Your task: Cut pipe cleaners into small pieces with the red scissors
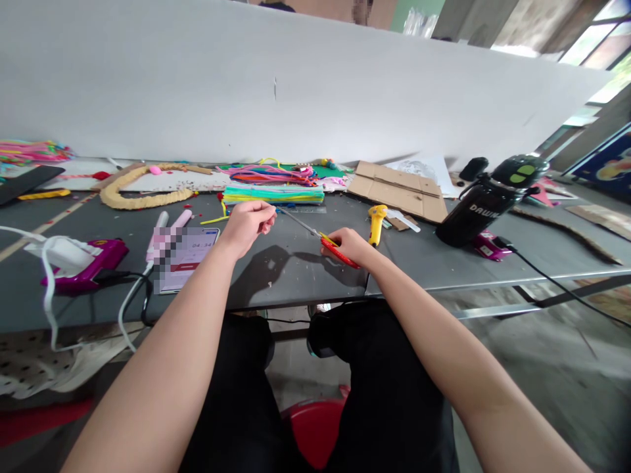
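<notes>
My right hand (349,246) is closed round the red and yellow handles of a pair of scissors (315,232). Their thin blades point left and reach close to the fingertips of my left hand (250,225). Thumb and fingers of the left hand are pinched together; whatever lies between them is too small or hidden to name. Just behind the hands is a bundle of blue, green and yellow pipe cleaners (276,195), with pink and orange ones (276,173) behind it. Right of the scissors stands a yellow glue gun (376,222).
A phone (200,253), pink-handled device (170,230) and purple power socket (106,257) with cables lie left. A curved tan wrapped form (118,192) is at the back left. Cardboard (399,192) and a black bottle (468,209) stand right; a white partition (296,85) rises behind.
</notes>
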`<state>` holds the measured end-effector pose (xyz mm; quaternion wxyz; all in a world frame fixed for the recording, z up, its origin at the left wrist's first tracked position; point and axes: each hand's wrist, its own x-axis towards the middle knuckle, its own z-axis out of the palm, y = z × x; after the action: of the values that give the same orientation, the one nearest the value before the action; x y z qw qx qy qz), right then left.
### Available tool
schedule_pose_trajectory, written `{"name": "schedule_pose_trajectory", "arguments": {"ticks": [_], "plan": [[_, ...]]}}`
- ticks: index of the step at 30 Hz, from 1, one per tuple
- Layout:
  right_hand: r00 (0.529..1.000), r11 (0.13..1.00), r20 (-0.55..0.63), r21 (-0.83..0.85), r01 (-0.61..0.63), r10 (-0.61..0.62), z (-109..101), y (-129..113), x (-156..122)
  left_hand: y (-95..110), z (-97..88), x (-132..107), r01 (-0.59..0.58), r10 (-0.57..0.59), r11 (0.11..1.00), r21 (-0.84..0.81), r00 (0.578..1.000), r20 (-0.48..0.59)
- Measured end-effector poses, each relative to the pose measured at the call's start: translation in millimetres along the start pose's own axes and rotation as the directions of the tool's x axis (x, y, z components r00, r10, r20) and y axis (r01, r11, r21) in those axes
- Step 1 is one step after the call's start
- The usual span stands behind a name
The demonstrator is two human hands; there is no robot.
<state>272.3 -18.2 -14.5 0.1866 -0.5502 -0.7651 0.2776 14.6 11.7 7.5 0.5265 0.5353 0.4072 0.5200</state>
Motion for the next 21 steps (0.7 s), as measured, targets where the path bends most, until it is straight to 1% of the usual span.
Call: {"name": "schedule_pose_trajectory", "arguments": {"ticks": [5,11,18,21], "plan": [[1.0,1.0,0.007,0.0,0.01,-0.01,-0.5,0.5,-1.0,0.4,-0.6,-0.3,0.003,-0.003,1.0,-0.006,1.0,0.002],[1.0,1.0,0.009,-0.01,0.019,-0.019,-0.6,1.2,-0.1,0.6,-0.6,0.4,0.016,-0.016,1.0,0.025,1.0,-0.005],[1.0,1.0,-0.008,-0.007,0.018,-0.018,-0.6,0.9,-0.7,-1.1,-2.3,0.2,0.018,-0.02,0.999,0.051,0.999,0.041],[1.0,1.0,0.002,-0.009,0.016,-0.016,-0.4,0.6,-0.4,-1.4,-2.3,0.4,0.014,-0.016,0.999,0.051,0.999,0.047]]}}
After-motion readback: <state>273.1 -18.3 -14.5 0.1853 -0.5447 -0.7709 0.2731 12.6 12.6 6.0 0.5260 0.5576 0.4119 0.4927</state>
